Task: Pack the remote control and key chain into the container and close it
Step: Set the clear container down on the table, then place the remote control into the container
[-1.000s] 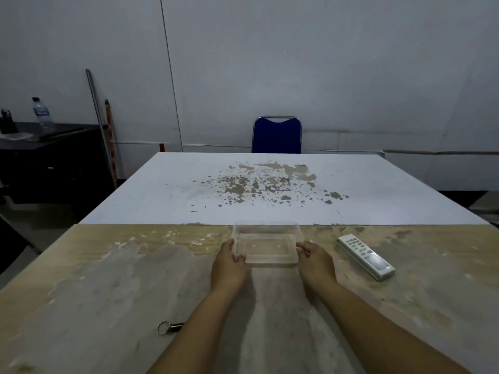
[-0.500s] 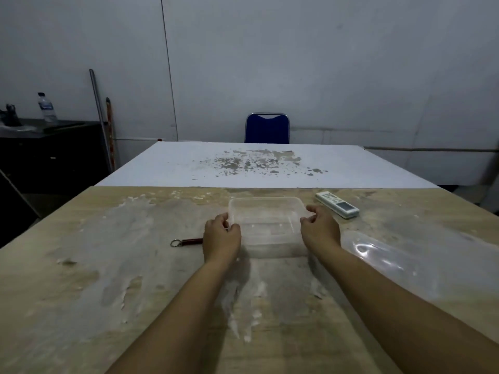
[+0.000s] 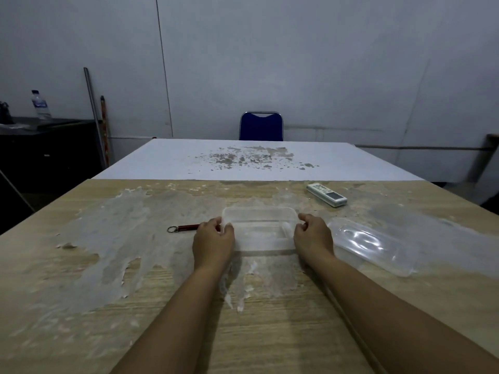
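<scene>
The open, empty container [image 3: 258,229] sits on the worktop [image 3: 108,265] with a hand at each short end: the left hand [image 3: 213,242] curled on its left wall, the right hand [image 3: 313,236] loosely curled at its right wall, contact unclear. The key chain [image 3: 183,227] lies just left of the left hand, long axis left-right, so that hand is nearer. The remote control [image 3: 326,194] lies beyond the right hand, angled; the lid [image 3: 370,245] lies right.

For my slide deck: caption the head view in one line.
Both hands, left hand and right hand, grip an empty clear container; key chain, remote control and lid wait alongside.
</scene>
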